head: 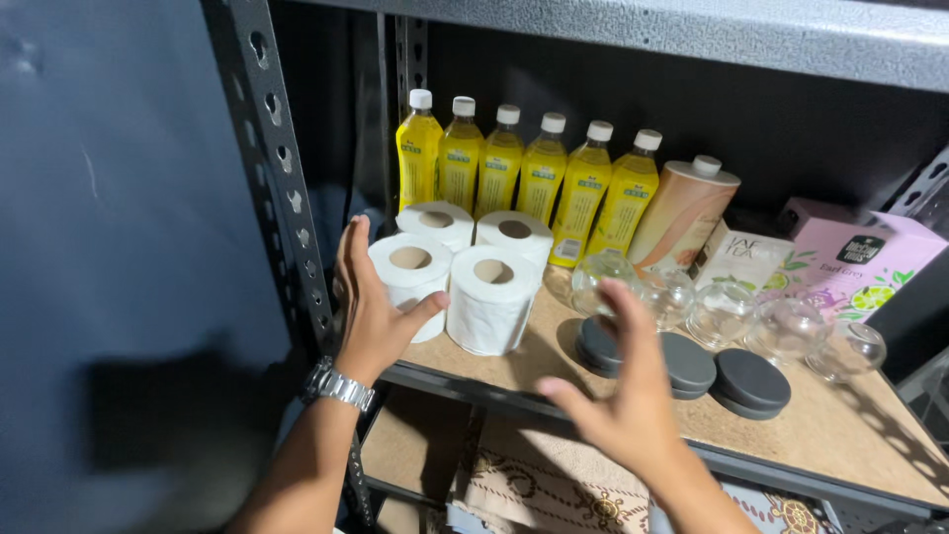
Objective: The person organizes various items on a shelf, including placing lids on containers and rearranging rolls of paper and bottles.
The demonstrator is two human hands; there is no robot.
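Several white toilet paper rolls (491, 300) stand grouped at the left front of a shelf board (840, 430). My left hand (371, 307), with a metal watch on the wrist, is open and rests against the left side of the front-left roll (410, 267). My right hand (623, 381) is open and blurred, fingers spread, hovering in front of the shelf just right of the rolls and holding nothing.
A row of yellow drink bottles (542, 178) lines the back. Right of them stand a tan canister (682, 213), a white box (741, 257) and a pink box (855, 262). Clear glass jars (720, 311) and dark round lids (751, 381) lie mid-shelf. A metal upright (287, 188) is at left.
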